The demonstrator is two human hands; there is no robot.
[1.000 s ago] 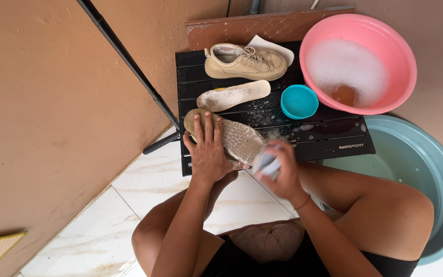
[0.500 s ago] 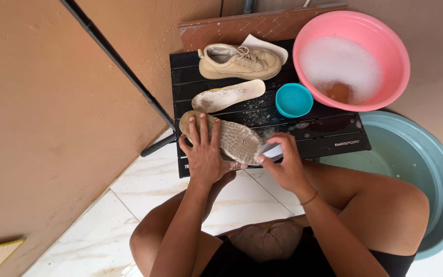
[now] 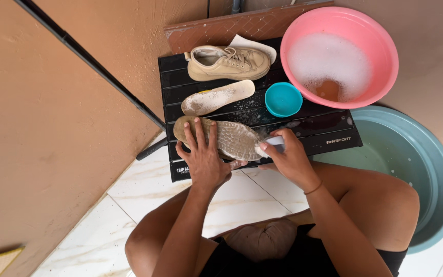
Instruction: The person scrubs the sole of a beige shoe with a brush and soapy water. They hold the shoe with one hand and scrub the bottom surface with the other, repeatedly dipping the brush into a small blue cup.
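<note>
Wet black desk (image 3: 329, 125) looks slick: left hand (image 3: 203, 156) presses flat on the upturned shoe (image 3: 229, 138), right hand (image 3: 288, 159) grips a brush (image 3: 273, 144). Hard scrubbing could skid the shoe toward the blue cup (image 3: 283, 99) at 1 o'clock.

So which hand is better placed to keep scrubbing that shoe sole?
The right hand, probably: it holds the white brush at the end of the upturned shoe. The left hand lies flat on the sole, pinning it to the black table.

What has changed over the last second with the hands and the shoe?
Little. The right hand keeps its grip on the brush at the upturned shoe's sole end. The left hand still presses the shoe down. Other shoe, insole, cup and basin stayed put.
</note>
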